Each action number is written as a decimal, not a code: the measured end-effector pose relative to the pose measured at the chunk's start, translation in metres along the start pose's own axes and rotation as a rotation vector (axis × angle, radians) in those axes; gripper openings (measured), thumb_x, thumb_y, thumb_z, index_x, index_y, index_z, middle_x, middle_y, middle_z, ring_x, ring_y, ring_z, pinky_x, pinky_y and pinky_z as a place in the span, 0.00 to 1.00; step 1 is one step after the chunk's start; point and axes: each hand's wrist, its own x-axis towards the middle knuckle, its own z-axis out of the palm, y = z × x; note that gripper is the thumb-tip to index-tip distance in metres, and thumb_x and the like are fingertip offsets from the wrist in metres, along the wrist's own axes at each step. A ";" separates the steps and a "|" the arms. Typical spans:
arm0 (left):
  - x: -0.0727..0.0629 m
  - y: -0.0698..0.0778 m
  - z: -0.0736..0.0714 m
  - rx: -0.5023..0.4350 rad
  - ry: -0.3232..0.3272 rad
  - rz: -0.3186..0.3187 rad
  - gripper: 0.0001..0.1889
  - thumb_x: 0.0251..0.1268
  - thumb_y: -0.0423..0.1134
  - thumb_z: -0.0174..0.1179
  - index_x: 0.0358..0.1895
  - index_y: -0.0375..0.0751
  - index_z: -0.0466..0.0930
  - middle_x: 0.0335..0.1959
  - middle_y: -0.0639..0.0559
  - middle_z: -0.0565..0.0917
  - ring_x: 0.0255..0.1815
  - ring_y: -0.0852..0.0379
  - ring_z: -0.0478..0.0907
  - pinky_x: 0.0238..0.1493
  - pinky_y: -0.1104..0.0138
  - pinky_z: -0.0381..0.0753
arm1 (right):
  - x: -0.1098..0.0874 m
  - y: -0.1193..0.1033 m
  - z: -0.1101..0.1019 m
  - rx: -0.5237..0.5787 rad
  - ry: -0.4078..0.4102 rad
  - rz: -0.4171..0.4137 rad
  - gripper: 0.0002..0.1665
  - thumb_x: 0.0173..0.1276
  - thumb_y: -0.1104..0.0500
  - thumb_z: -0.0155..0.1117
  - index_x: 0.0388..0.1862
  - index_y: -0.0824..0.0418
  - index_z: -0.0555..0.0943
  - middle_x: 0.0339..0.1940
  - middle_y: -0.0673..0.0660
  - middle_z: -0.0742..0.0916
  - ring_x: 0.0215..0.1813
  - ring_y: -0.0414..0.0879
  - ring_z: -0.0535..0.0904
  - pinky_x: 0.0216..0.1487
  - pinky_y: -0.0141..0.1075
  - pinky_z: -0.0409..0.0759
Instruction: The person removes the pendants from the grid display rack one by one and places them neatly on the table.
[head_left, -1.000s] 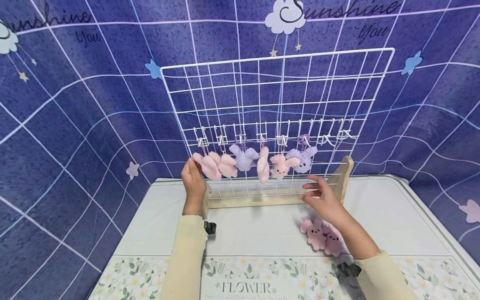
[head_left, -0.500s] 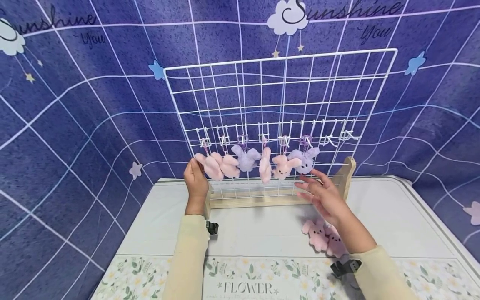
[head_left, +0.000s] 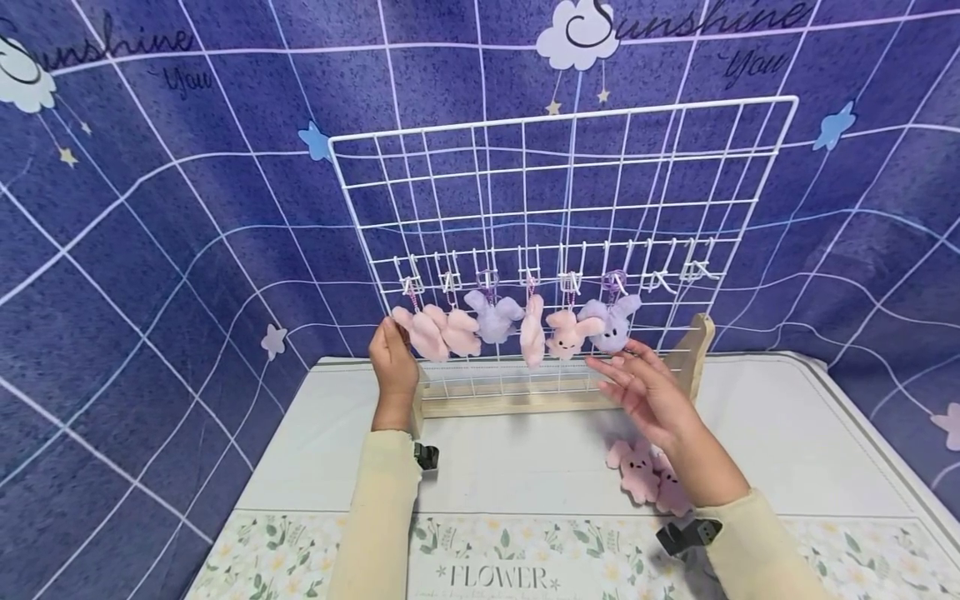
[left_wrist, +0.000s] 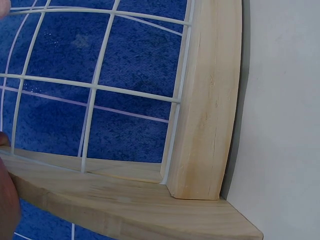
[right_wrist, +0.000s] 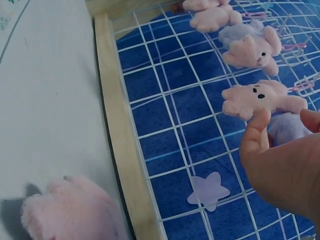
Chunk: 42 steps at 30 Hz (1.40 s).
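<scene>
On a white wire grid rack (head_left: 540, 208) hangs a row of small plush bunny keychains, pink and lavender. My left hand (head_left: 393, 367) grips the rack's left edge, beside the leftmost pink bunny (head_left: 426, 333). At the right end of the row, my right hand (head_left: 648, 392) is held with fingers loosely extended just under a lavender bunny (head_left: 612, 327). In the right wrist view, the thumb is beside a pink bunny (right_wrist: 257, 97), and the lavender bunny (right_wrist: 289, 129) is partly hidden behind the hand; contact cannot be told.
Two pink bunnies (head_left: 637, 475) lie on the white table (head_left: 517, 467) near my right wrist. White hooks (head_left: 693, 271) at the rack's right end hold nothing. The rack stands in a wooden base (head_left: 517, 403). A blue patterned cloth (head_left: 187, 250) hangs behind.
My right hand has shifted slightly, its fingers spreading out leftward beneath the lavender bunny. The left hand keeps its place on the rack, and the view has shifted slightly.
</scene>
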 end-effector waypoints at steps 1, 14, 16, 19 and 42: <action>0.000 0.000 0.000 0.000 0.003 -0.001 0.22 0.89 0.37 0.40 0.28 0.50 0.73 0.22 0.60 0.68 0.23 0.68 0.65 0.27 0.77 0.66 | 0.000 0.000 0.000 0.003 0.003 -0.001 0.13 0.84 0.65 0.49 0.59 0.50 0.65 0.41 0.45 0.85 0.59 0.46 0.90 0.55 0.35 0.87; -0.001 0.002 0.000 0.020 0.012 -0.013 0.22 0.87 0.32 0.39 0.27 0.25 0.68 0.21 0.52 0.67 0.23 0.68 0.64 0.27 0.77 0.63 | -0.004 -0.004 0.012 -0.045 0.021 0.010 0.11 0.84 0.62 0.51 0.55 0.46 0.69 0.39 0.43 0.85 0.43 0.40 0.87 0.42 0.29 0.82; -0.002 0.002 0.000 0.019 0.014 -0.013 0.22 0.87 0.31 0.39 0.27 0.25 0.68 0.21 0.54 0.67 0.23 0.68 0.64 0.27 0.77 0.63 | -0.005 -0.004 0.013 -0.060 0.029 0.012 0.10 0.84 0.61 0.52 0.52 0.45 0.74 0.39 0.43 0.85 0.42 0.39 0.87 0.41 0.29 0.82; -0.001 0.002 -0.001 0.014 0.012 -0.007 0.22 0.87 0.31 0.39 0.27 0.25 0.68 0.21 0.50 0.66 0.23 0.68 0.64 0.27 0.76 0.63 | -0.008 -0.004 0.015 -0.071 0.022 0.004 0.11 0.84 0.62 0.52 0.49 0.44 0.77 0.39 0.43 0.86 0.41 0.39 0.86 0.40 0.29 0.82; 0.000 0.001 -0.001 -0.011 -0.013 -0.001 0.23 0.89 0.38 0.39 0.26 0.42 0.71 0.22 0.63 0.68 0.23 0.67 0.65 0.27 0.76 0.65 | -0.021 -0.013 0.020 -0.001 -0.175 -0.145 0.29 0.73 0.78 0.36 0.56 0.54 0.77 0.45 0.50 0.89 0.36 0.41 0.80 0.35 0.29 0.77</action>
